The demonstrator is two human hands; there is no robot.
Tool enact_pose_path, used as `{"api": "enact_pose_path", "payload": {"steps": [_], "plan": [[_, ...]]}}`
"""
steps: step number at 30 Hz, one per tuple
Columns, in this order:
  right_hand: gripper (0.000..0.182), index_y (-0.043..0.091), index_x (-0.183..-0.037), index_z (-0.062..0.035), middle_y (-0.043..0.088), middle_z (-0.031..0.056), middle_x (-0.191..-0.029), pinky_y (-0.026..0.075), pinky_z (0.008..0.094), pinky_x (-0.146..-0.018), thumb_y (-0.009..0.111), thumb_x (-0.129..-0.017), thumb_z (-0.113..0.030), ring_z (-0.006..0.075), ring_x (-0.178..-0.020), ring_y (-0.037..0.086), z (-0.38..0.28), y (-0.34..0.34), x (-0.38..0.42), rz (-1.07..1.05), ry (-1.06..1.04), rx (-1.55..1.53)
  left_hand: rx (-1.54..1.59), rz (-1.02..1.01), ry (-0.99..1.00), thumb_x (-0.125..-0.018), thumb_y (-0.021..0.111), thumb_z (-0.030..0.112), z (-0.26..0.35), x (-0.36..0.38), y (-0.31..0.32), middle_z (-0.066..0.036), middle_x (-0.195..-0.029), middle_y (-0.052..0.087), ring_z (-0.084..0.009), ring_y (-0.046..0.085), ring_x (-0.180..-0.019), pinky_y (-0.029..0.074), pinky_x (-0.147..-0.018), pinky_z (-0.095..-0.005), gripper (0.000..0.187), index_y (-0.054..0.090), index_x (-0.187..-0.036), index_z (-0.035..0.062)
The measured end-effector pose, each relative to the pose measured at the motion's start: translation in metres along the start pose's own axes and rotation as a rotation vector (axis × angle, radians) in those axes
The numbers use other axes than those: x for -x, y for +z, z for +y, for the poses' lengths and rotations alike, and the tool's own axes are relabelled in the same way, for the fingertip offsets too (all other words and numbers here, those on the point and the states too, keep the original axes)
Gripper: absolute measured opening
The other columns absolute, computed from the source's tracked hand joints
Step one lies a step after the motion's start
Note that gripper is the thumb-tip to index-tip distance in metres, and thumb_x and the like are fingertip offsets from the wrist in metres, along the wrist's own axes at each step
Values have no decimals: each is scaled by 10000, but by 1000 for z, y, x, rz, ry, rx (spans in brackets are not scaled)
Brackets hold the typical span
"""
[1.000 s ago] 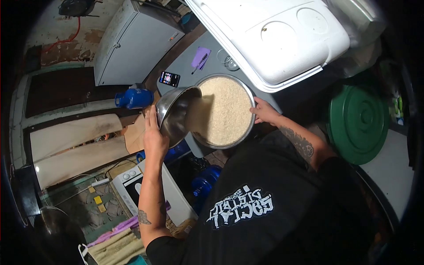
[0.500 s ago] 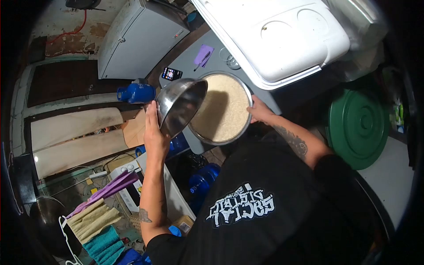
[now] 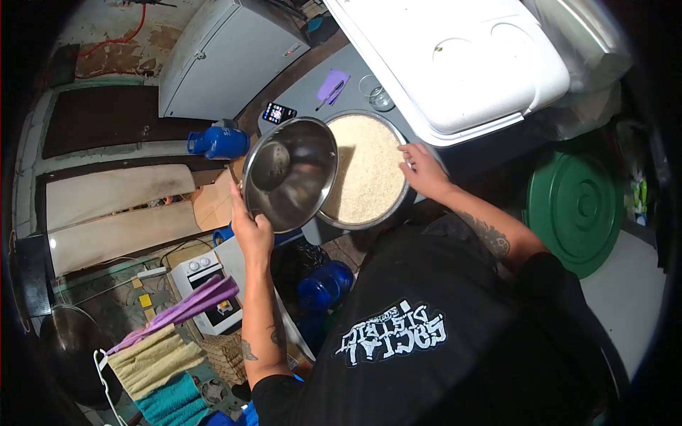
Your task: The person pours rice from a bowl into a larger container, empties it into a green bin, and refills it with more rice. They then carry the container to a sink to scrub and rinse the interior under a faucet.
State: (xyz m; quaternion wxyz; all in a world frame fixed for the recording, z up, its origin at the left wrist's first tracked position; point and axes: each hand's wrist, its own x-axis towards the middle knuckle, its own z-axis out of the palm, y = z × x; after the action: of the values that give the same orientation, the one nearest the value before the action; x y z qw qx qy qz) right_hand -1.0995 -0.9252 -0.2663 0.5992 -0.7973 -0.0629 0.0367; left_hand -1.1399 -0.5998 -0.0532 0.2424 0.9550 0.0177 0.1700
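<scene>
My left hand (image 3: pixel 250 231) is closed on the rim of an upended steel mixing bowl (image 3: pixel 302 195), its hollow inside turned toward the right and showing nothing in it. Right beside it, a wide round metal container (image 3: pixel 405 197) stands on the grey table, filled with pale, fine-grained stuff (image 3: pixel 369 167) whose kind I cannot make out. The steel bowl overlaps the container's left edge. My right hand (image 3: pixel 425 172) is over the container's right rim, fingers loosely bent and slightly apart above the grainy surface, with nothing seen in them. A ring shows on one finger.
On the grey table (image 3: pixel 291 89) lie a phone (image 3: pixel 278 113), a purple cloth (image 3: pixel 332 85) with a pen, and a clear glass jar (image 3: pixel 381 99). A large white cooler (image 3: pixel 490 106) borders the far right. Blue gas cylinder (image 3: pixel 224 143) stands left; green lid (image 3: pixel 579 213) right.
The steel bowl has turned so more of its inside faces me. My right hand has left its grip on the container's outer rim and moved in over the edge.
</scene>
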Motion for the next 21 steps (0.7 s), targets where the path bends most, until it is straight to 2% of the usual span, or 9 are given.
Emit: {"api": "enact_pose_path", "payload": {"steps": [1, 7, 8, 10, 11, 14, 18, 20, 21], "plan": [[298, 581, -1197, -68, 598, 127, -1044, 504, 397, -835, 605, -911, -150, 280, -957, 629, -27, -4, -2, -44, -22, -7, 17, 21, -32, -751, 382, -152, 1, 3, 0, -225, -1301, 585, -287, 596, -1185, 431, -1034, -349, 709, 358, -1453, -52], [239, 618, -1129, -68, 566, 133, -1019, 520, 377, -782, 622, -914, -172, 301, -900, 618, -67, 30, -13, -282, -404, 148, 488, 34, -486, -822, 448, -107, -35, 43, -3, -143, -1222, 612, -206, 603, -1085, 454, -965, -309, 513, 505, -1326, -30], [254, 614, -1131, -67, 564, 134, -1018, 518, 379, -782, 637, -905, -181, 303, -905, 617, -75, 34, -16, -248, -403, 135, 565, 53, -563, -834, 461, -100, -45, 47, -3, -138, -1214, 614, -202, 604, -1069, 458, -954, -308, 486, 518, -1311, -26], [287, 606, -1134, -66, 559, 138, -1017, 515, 384, -781, 666, -887, -199, 305, -914, 614, -91, 43, -23, -174, -403, 106, 595, 54, -540, -859, 508, -62, -52, 59, 0, -127, -1192, 620, -196, 596, -1051, 451, -937, -308, 437, 525, -1294, -24], [348, 577, -1134, -77, 543, 143, -1011, 500, 437, -829, 714, -842, -207, 358, -956, 598, -99, 46, -29, -129, -391, 108, 627, 48, -549, -860, 521, -45, -56, 63, 3, -124, -1187, 620, -203, 589, -1060, 442, -945, -316, 434, 524, -1293, -26], [405, 571, -1139, -49, 540, 152, -1049, 505, 417, -813, 746, -820, -227, 330, -937, 604, -109, 54, -49, -50, -437, 319, 736, 14, -636, -860, 551, -16, -53, 69, 11, -133, -1193, 616, -224, 581, -1083, 432, -963, -338, 435, 517, -1293, -33], [363, 563, -1058, -22, 592, 172, -959, 499, 427, -813, 749, -804, -204, 358, -904, 613, -117, 72, -67, -177, -252, 426, 886, -28, -700, -880, 513, -46, -71, 88, 21, -118, -1211, 611, -205, 583, -1082, 432, -974, -318, 464, 493, -1342, -17], [283, 571, -991, -10, 633, 189, -891, 502, 443, -788, 720, -821, -182, 364, -875, 635, -121, 85, -68, -130, -265, 481, 887, -44, -715, -883, 515, -43, -77, 100, 27, -121, -1223, 602, -210, 581, -1080, 434, -967, -323, 467, 477, -1347, -18], [252, 582, -965, -6, 640, 190, -883, 504, 448, -779, 704, -833, -182, 367, -866, 639, -129, 87, -67, -131, -245, 493, 1025, 2, -767, -885, 521, -35, -77, 107, 32, -129, -1235, 591, -217, 578, -1086, 422, -977, -327, 481, 457, -1360, -11]]}}
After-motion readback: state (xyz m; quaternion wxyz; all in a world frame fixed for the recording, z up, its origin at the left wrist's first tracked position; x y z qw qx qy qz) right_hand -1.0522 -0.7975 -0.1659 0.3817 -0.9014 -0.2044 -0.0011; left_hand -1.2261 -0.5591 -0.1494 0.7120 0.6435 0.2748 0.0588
